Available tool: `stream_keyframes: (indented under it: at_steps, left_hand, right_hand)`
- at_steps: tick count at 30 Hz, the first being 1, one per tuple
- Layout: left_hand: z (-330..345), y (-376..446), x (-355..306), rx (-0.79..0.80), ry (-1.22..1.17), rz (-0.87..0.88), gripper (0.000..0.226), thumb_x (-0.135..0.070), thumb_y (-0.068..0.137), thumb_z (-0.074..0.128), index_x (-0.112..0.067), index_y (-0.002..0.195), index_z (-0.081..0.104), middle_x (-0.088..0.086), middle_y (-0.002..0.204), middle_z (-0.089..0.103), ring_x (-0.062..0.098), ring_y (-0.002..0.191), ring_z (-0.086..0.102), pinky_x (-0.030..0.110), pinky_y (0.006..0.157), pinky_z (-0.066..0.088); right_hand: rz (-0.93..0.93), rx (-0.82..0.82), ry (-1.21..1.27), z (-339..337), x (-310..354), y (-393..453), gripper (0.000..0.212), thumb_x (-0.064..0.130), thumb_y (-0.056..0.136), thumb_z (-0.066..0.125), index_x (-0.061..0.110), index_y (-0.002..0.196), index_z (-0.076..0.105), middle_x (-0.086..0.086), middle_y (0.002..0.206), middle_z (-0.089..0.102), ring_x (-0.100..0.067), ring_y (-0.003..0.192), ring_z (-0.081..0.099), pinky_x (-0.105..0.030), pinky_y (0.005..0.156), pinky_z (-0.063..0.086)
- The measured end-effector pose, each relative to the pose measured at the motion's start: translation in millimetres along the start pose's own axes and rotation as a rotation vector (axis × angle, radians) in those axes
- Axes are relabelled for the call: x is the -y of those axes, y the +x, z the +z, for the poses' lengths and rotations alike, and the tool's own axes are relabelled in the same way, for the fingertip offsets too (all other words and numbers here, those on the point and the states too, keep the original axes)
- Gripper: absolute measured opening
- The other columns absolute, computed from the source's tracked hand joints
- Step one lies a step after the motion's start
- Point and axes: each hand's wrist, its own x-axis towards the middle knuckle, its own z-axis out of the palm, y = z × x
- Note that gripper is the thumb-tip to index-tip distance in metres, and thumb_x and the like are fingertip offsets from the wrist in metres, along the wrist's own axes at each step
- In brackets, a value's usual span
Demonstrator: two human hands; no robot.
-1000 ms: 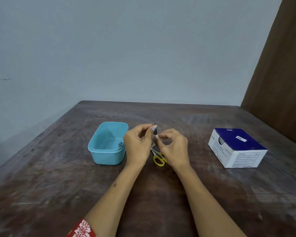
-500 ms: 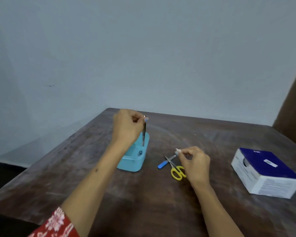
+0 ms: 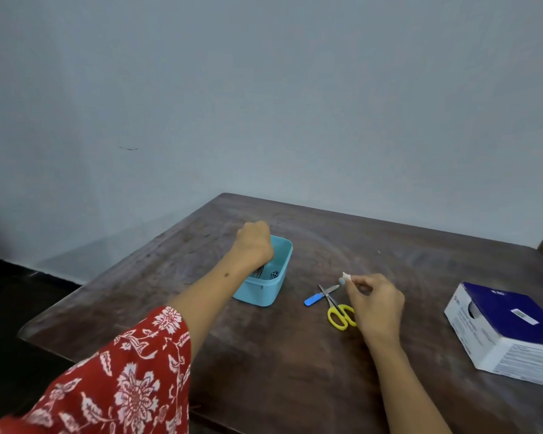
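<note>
My left hand (image 3: 253, 245) hangs over the light blue plastic tub (image 3: 276, 286), knuckles up, its fingers pointing down into the tub and hidden from me. Thin dark metal pieces (image 3: 265, 273) lie in the tub just below the wrist. My right hand (image 3: 375, 303) hovers above the table to the right and pinches a small white scrap (image 3: 345, 275) between thumb and fingertips.
Yellow-handled scissors (image 3: 339, 314) lie partly under my right hand, beside a small blue-handled tool (image 3: 313, 299). A white and dark blue cardboard box (image 3: 508, 330) stands at the right. The dark wooden table (image 3: 264, 355) meets a pale wall at the back; its left edge is close to the tub.
My left hand carried a thin dark tool from the middle over to the tub and lowered into it. My right hand stayed near the scissors with the white scrap. The view swung left.
</note>
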Motion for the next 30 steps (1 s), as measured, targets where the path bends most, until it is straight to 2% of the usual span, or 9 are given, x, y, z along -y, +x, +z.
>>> stream_keyframes:
  at_steps: [4, 6, 9, 15, 19, 23, 26, 28, 30]
  left_hand:
    - [-6, -9, -5, -0.041, 0.041, 0.044, 0.034, 0.002, 0.080, 0.062, -0.007, 0.057, 0.038, 0.009, 0.067, 0.048, 0.025, 0.068, 0.050, 0.028, 0.057, 0.043]
    - [-13, -21, -13, -0.199, 0.031, 0.136, 0.033, 0.006, 0.080, 0.054, -0.006, 0.056, 0.035, 0.009, 0.061, 0.044, 0.028, 0.064, 0.047, 0.033, 0.054, 0.040]
    - [-12, -51, -30, -0.391, -0.094, 0.308, 0.016, -0.005, 0.085, 0.052, -0.004, 0.069, 0.055, 0.013, 0.065, 0.056, 0.036, 0.067, 0.056, 0.039, 0.055, 0.042]
    - [48, -110, -64, -0.117, 0.017, 0.365, 0.028, -0.037, 0.088, 0.057, -0.010, 0.094, 0.061, 0.013, 0.100, 0.063, 0.033, 0.095, 0.061, 0.038, 0.073, 0.047]
    - [71, -113, -72, -0.115, 0.067, 0.272, 0.030, -0.039, 0.086, 0.059, -0.012, 0.099, 0.060, 0.007, 0.102, 0.064, 0.026, 0.098, 0.059, 0.033, 0.067, 0.039]
    - [76, -111, -78, -0.111, 0.070, 0.232, 0.020, -0.028, 0.088, 0.059, -0.012, 0.100, 0.061, 0.008, 0.104, 0.063, 0.026, 0.100, 0.058, 0.033, 0.068, 0.040]
    - [76, -108, -80, -0.107, 0.048, 0.212, 0.017, -0.023, 0.088, 0.060, -0.013, 0.101, 0.060, 0.008, 0.107, 0.062, 0.025, 0.100, 0.059, 0.032, 0.071, 0.044]
    - [73, -104, -78, -0.075, -0.020, 0.180, 0.023, -0.027, 0.085, 0.065, -0.014, 0.103, 0.060, 0.007, 0.107, 0.062, 0.023, 0.099, 0.060, 0.030, 0.071, 0.046]
    - [70, -99, -76, -0.028, -0.151, 0.123, 0.030, -0.031, 0.076, 0.074, -0.016, 0.100, 0.061, 0.006, 0.103, 0.062, 0.024, 0.097, 0.061, 0.032, 0.072, 0.049]
  right_hand:
    - [0.046, -0.044, 0.096, -3, 1, 0, 0.016, 0.021, 0.082, 0.071, 0.010, 0.092, 0.075, -0.006, 0.086, 0.070, -0.013, 0.073, 0.060, -0.023, 0.068, 0.041]
    - [0.082, -0.080, 0.132, -4, 0, 0, 0.016, 0.019, 0.085, 0.068, 0.010, 0.097, 0.073, -0.007, 0.091, 0.071, -0.012, 0.075, 0.059, -0.023, 0.070, 0.042]
    - [0.172, -0.107, 0.172, -4, 1, 2, 0.019, 0.016, 0.088, 0.063, 0.009, 0.103, 0.072, -0.008, 0.096, 0.071, -0.013, 0.080, 0.060, -0.021, 0.072, 0.040]
    - [0.190, -0.125, 0.196, -7, 4, -3, 0.016, 0.014, 0.090, 0.058, 0.008, 0.098, 0.071, -0.012, 0.084, 0.072, -0.028, 0.079, 0.067, -0.034, 0.074, 0.051]
    - [0.171, -0.114, 0.090, -6, 6, -6, 0.015, 0.014, 0.089, 0.057, 0.011, 0.093, 0.072, -0.006, 0.084, 0.072, -0.022, 0.080, 0.065, -0.024, 0.067, 0.042]
    - [0.262, -0.075, 0.290, -8, 8, -4, 0.015, 0.012, 0.089, 0.059, 0.010, 0.099, 0.069, -0.006, 0.083, 0.072, -0.018, 0.077, 0.068, -0.040, 0.075, 0.055]
    - [0.291, -0.083, 0.423, -10, 9, -5, 0.024, 0.006, 0.089, 0.056, 0.020, 0.107, 0.063, 0.001, 0.075, 0.068, -0.003, 0.056, 0.064, -0.026, 0.063, 0.056]
    - [0.305, -0.096, 0.486, -10, 9, -5, 0.033, 0.001, 0.088, 0.052, 0.026, 0.108, 0.060, -0.004, 0.070, 0.068, -0.003, 0.051, 0.062, -0.020, 0.059, 0.054]
    - [0.342, -0.112, 0.554, -11, 9, -3, 0.037, -0.003, 0.087, 0.049, 0.027, 0.102, 0.063, -0.007, 0.069, 0.067, -0.007, 0.052, 0.063, -0.023, 0.063, 0.055]
